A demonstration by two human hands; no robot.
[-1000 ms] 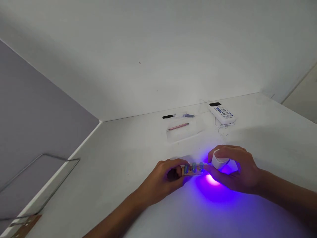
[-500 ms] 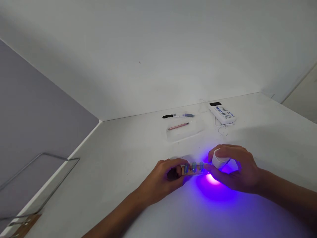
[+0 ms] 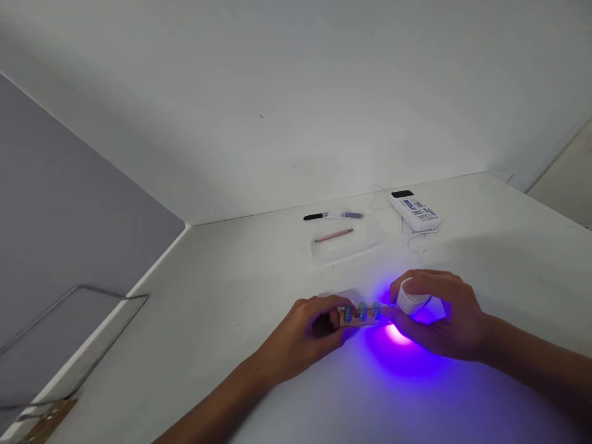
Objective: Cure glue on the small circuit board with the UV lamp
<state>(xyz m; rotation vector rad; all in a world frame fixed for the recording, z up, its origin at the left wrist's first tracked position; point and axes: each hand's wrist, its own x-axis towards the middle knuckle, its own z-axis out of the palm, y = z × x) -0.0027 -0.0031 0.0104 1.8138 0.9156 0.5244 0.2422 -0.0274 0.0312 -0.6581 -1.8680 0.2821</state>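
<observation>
My left hand (image 3: 308, 330) pinches the left end of a small wooden stand (image 3: 355, 321). Along the stand's top sit shiny blue-green press-on nails (image 3: 363, 311), three of them in sight. My right hand (image 3: 439, 314) is closed around a small white UV lamp (image 3: 411, 300), held upright. Violet light spills from under the lamp onto the white table (image 3: 277, 407), with a bright pink spot below my right thumb. My right fingertips are close to the stand's right end, which is hidden by the hand and the glare.
Behind the hands lies a clear tray (image 3: 342, 256) with a pink pen (image 3: 333, 235). Beyond it are a black-capped pen (image 3: 315, 216) and a bluish pen (image 3: 353, 215). A white power bank (image 3: 416, 213) with a cable lies at back right. A metal wire frame (image 3: 106, 345) stands at left.
</observation>
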